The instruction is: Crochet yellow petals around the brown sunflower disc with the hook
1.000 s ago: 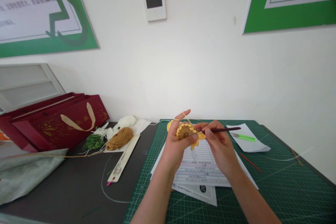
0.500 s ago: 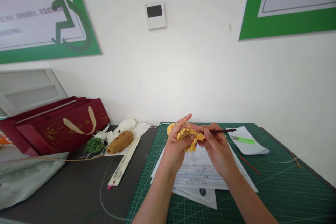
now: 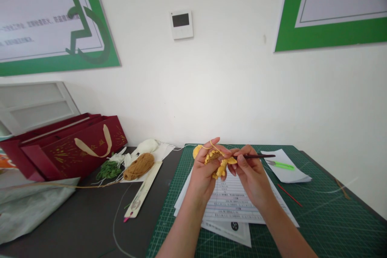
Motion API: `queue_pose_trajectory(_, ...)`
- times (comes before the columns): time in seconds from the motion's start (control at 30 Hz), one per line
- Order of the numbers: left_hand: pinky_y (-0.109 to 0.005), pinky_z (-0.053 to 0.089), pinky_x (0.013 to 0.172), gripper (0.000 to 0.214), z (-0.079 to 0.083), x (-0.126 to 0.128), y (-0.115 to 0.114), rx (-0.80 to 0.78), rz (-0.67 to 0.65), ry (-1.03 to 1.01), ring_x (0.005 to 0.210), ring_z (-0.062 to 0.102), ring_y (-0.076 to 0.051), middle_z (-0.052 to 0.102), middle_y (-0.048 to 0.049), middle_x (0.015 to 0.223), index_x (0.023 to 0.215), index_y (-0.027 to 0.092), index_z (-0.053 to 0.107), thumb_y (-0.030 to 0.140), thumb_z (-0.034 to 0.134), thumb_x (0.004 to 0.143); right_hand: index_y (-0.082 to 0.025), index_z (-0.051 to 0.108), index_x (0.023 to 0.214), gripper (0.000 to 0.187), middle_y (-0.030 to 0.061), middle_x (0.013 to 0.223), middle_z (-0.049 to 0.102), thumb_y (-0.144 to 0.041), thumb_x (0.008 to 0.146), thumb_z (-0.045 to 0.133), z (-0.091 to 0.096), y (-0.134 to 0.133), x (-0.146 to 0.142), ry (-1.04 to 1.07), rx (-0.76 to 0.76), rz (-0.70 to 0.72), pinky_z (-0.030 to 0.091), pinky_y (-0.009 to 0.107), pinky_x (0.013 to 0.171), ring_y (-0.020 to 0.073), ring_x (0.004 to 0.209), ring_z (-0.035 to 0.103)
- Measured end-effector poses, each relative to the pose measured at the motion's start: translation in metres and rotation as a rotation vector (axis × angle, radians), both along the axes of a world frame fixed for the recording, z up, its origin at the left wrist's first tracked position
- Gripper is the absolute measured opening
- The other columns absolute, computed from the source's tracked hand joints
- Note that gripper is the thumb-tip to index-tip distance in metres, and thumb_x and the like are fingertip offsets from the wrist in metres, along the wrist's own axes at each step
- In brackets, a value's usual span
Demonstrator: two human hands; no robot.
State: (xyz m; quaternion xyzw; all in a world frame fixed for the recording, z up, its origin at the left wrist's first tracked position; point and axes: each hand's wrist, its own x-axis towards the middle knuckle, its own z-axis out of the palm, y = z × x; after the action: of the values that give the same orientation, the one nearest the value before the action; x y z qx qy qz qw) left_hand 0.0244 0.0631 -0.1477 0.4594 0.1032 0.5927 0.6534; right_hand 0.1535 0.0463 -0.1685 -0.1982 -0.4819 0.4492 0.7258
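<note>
Held up over the printed sheets point(image 3: 223, 205) is a yellow crochet piece point(image 3: 222, 168) with a ruffled edge and a brownish middle. My left hand point(image 3: 202, 173) is closed around it, thumb across the front, with a yellow strand looped over the raised index finger. A dark crochet hook point(image 3: 256, 156) lies in the pinch of my right hand point(image 3: 250, 173), its shaft pointing right. The hook's tip is hidden at the piece's right edge, where both hands nearly meet. Behind my left hand sits a yellow yarn ball point(image 3: 197, 151).
A green cutting mat point(image 3: 326, 205) lies under the papers. To the right are white paper point(image 3: 286, 175), a green-handled cutter point(image 3: 281, 165) and a red stick point(image 3: 289, 194). On the left stand brown yarn point(image 3: 139, 166), green yarn point(image 3: 109, 170), a bookmark-like strip point(image 3: 143, 193) and a red gift bag point(image 3: 75, 149).
The whole view has shifted slightly, so things sit a little lower. The crochet piece has turned somewhat in my left hand, and its ruffled petals show differently. Both hands keep their hold.
</note>
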Motion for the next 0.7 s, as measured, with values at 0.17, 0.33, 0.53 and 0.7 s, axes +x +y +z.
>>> queue_pose_trajectory(0.17,-0.026,0.053,0.052,0.038,-0.0009,0.0006,0.0009,0.085,0.018,0.006,0.068,0.070,-0.018,0.074,0.0002,0.084,0.117,0.031,0.076,0.016,0.078,0.083,-0.025,0.057,0.082,0.024,0.0001,0.091,0.069,-0.042,0.093,0.071,-0.0011,0.0010,0.0011,0.008,-0.019,0.012,0.045,0.027,0.056,0.0131,0.064,0.052)
queue_pose_trajectory(0.33,-0.030,0.058,0.071,0.056,-0.0018,-0.0033,0.0039,0.153,0.082,0.039,0.089,0.071,-0.021,0.074,-0.0001,0.084,0.130,0.031,0.070,0.011,0.082,0.079,-0.025,0.062,0.083,0.022,0.0000,0.090,0.071,-0.041,0.090,0.075,-0.0015,-0.0011,-0.0019,0.057,-0.031,0.006,0.047,0.027,0.060,0.0119,0.065,0.056)
queue_pose_trajectory(0.53,-0.033,0.057,0.065,0.063,-0.0079,-0.0035,0.0047,0.200,0.203,0.144,0.074,0.067,-0.019,0.072,-0.0025,0.094,0.139,0.031,0.063,0.016,0.081,0.081,-0.025,0.066,0.084,0.019,-0.0010,0.088,0.072,-0.039,0.087,0.079,-0.0003,-0.0033,-0.0054,0.143,-0.044,-0.020,0.047,0.025,0.060,0.0106,0.065,0.058)
queue_pose_trajectory(0.7,-0.040,0.048,0.098,0.048,-0.0013,-0.0072,-0.0012,0.265,0.426,0.248,0.107,0.057,-0.026,0.075,-0.0060,0.090,0.120,0.026,0.078,0.010,0.086,0.075,-0.026,0.067,0.085,0.018,-0.0010,0.088,0.074,-0.038,0.087,0.080,-0.0030,-0.0026,-0.0076,0.201,-0.081,-0.033,0.049,0.025,0.061,0.0104,0.065,0.061)
